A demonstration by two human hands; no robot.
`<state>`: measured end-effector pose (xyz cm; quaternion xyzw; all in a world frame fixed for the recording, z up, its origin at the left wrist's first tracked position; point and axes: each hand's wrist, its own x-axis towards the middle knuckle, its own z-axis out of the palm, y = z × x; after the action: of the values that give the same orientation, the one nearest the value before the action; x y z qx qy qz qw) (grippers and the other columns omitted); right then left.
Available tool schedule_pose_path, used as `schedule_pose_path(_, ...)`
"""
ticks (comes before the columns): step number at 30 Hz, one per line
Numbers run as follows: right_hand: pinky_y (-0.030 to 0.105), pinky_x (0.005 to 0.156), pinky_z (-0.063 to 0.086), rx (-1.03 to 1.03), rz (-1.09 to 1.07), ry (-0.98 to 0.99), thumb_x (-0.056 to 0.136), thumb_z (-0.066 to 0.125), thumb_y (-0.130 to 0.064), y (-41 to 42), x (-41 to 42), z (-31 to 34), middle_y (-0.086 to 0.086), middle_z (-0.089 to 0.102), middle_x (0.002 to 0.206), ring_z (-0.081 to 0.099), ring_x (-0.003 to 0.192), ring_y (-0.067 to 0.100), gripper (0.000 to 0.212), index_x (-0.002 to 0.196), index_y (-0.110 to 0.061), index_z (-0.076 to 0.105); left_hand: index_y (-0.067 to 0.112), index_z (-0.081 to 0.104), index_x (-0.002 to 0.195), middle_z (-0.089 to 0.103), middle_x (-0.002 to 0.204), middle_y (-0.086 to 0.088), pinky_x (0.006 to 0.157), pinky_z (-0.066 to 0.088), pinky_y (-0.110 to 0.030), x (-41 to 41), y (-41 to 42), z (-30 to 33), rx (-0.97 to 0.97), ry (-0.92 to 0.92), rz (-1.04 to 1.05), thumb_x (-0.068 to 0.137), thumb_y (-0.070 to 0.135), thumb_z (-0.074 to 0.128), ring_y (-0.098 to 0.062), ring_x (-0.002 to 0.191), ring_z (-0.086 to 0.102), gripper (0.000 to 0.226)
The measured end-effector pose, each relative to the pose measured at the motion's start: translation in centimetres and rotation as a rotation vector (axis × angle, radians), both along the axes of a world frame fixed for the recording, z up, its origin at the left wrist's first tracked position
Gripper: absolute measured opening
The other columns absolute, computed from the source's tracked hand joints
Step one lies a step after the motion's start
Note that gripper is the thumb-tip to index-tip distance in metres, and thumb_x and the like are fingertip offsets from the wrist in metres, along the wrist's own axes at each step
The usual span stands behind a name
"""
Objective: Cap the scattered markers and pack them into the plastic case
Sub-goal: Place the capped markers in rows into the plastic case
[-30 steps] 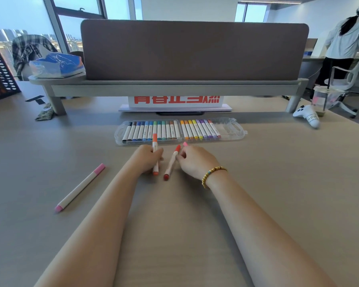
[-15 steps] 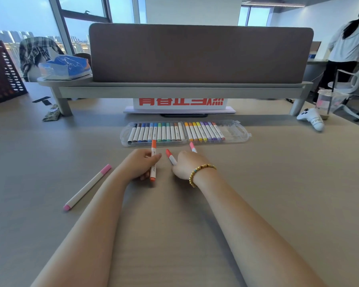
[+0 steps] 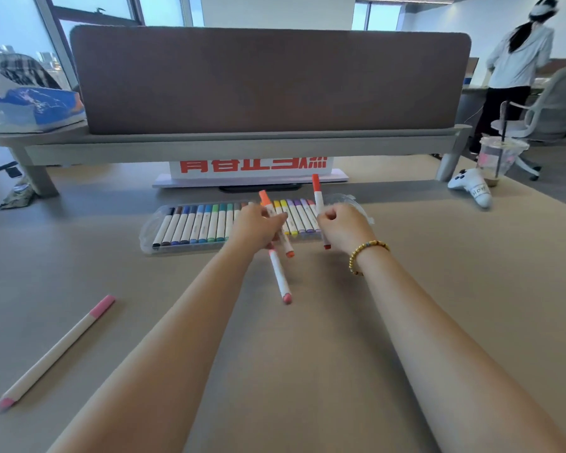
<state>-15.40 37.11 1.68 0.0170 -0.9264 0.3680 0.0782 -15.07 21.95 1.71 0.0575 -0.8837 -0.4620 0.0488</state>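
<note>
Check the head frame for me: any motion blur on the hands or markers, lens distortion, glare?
Head view: slight motion blur on the left hand, the right hand and the markers they hold; the pink marker lying at left is fairly sharp. Wide-angle distortion bows the desk divider and stretches the forearms. Soft daylight from the windows, faint shadows, no strong glare on the table.
</note>
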Motion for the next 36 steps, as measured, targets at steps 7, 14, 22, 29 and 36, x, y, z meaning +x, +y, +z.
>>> schedule_pose_path(7,0.026,0.065,0.043,0.102,-0.143,-0.028,0.092,0.049,-0.028,1.5,-5.5,-0.9,0.01,0.065,0.082,0.058,0.074,0.026,0.024,0.079,-0.012,0.063,0.008,0.062,0.079,0.06,0.072,-0.006,0.067,0.051,-0.03,-5.3,2.6,-0.5,-0.063,0.011,-0.029,0.091,0.037,0.056,-0.016,0.062,0.054,0.032)
schedule_pose_path(14,0.026,0.064,0.037,0.178,-0.174,-0.102,0.09,0.053,-0.026,0.7,-8.5,-1.2,0.014,0.064,0.097,0.053,0.078,0.026,0.025,0.098,-0.006,0.065,0.013,0.056,0.07,0.059,0.067,-0.001,0.07,0.055,-0.027,-7.9,3.1,-0.7,-0.003,0.004,-0.056,0.091,0.035,0.057,-0.009,0.057,0.059,0.031)
schedule_pose_path(22,0.024,0.063,0.034,0.399,-0.186,-0.075,0.093,0.049,-0.036,1.2,-9.3,-2.1,0.012,0.065,0.111,0.059,0.092,0.026,0.022,0.085,-0.017,0.058,0.014,0.057,0.072,0.06,0.068,-0.001,0.06,0.049,-0.02,-9.1,2.1,-1.2,-0.028,-0.032,-0.069,0.091,0.037,0.055,-0.009,0.056,0.057,0.031)
schedule_pose_path(29,0.034,0.09,0.034,0.47,-0.183,0.019,0.098,0.04,-0.039,1.5,-8.7,-2.1,0.006,0.064,0.113,0.051,0.111,0.026,0.034,0.107,-0.018,0.066,0.015,0.054,0.072,0.058,0.068,0.0,0.061,0.049,-0.021,-8.9,2.5,-1.3,-0.011,-0.026,-0.086,0.093,0.038,0.052,-0.009,0.057,0.056,0.032)
schedule_pose_path(36,0.037,0.095,0.031,0.49,-0.149,-0.095,0.097,0.04,-0.042,1.5,-9.1,-2.1,0.008,0.054,0.125,0.043,0.119,0.028,0.031,0.113,-0.024,0.061,0.017,0.055,0.07,0.059,0.069,-0.001,0.062,0.049,-0.022,-9.0,3.0,-1.0,-0.026,-0.033,-0.076,0.094,0.038,0.051,-0.011,0.06,0.056,0.032)
